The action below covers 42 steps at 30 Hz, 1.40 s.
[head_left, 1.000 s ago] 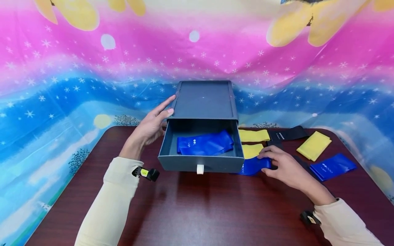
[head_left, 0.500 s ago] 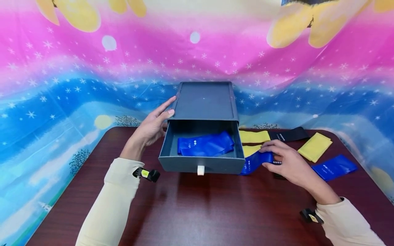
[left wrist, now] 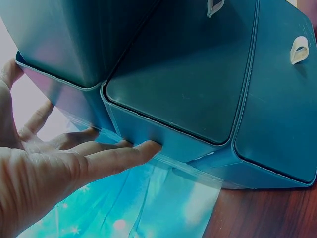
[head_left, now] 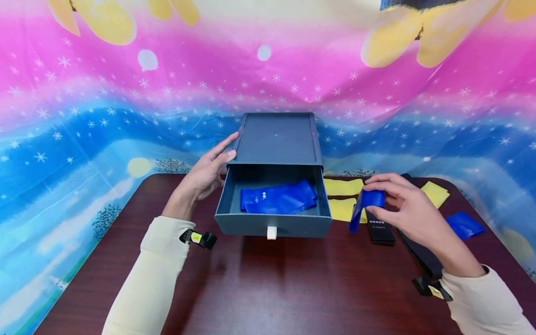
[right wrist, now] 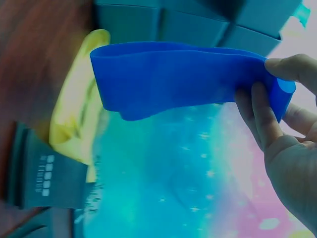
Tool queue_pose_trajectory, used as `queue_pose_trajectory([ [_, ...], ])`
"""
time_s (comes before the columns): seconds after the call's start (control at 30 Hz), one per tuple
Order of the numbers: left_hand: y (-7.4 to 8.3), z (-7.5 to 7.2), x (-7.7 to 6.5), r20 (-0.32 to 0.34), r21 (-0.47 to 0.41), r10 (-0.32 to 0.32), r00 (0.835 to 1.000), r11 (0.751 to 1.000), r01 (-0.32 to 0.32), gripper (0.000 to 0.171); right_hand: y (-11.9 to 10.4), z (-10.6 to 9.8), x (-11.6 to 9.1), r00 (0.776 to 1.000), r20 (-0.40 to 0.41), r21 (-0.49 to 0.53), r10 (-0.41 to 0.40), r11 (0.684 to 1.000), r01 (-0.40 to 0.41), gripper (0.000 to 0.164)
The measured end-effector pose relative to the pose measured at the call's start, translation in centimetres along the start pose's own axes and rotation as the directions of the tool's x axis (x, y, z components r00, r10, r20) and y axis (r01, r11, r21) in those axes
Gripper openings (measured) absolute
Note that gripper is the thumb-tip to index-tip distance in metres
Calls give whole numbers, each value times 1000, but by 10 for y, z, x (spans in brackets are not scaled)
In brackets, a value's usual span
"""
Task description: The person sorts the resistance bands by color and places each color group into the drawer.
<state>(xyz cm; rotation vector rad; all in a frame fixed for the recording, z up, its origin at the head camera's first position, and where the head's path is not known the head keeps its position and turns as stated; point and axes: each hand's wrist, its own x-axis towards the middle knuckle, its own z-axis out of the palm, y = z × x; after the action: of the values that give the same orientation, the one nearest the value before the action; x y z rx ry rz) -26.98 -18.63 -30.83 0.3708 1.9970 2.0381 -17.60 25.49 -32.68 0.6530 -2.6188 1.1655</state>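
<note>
A grey drawer unit stands on the table with its top drawer pulled out. Inside the drawer lies a blue resistance band, flat and folded. My left hand rests against the unit's left side, fingers stretched along it, as the left wrist view also shows. To the right of the drawer, my right hand pinches another blue resistance band at one end, between thumb and fingers. That band is off the table, its loose end pointing toward the drawer.
Yellow bands lie right of the unit, with a folded black band beside them. Farther right are a yellow band, a blue band and a black band. Closed drawers sit below the pulled-out one.
My right hand has lifted the blue band from the table and moved slightly right, uncovering the folded black band. My left hand and the drawer have stayed put.
</note>
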Motion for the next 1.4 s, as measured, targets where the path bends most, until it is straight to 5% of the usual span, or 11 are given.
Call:
queue_pose_trajectory([
  [0.47,0,-1,0,1,1,4,1000,1000,-4,59,-32,-21,7,993,-114,-29,-12,1000,9,46],
  [0.93,-1,-1,1,3,-8,4,1000,1000,-4,58,-78,-35,20,973,-205,40,-105,993,115,50],
  [1.4,-1,-1,0,8,1,9,1000,1000,-9,59,-122,-33,31,954,-265,67,-137,985,160,50],
])
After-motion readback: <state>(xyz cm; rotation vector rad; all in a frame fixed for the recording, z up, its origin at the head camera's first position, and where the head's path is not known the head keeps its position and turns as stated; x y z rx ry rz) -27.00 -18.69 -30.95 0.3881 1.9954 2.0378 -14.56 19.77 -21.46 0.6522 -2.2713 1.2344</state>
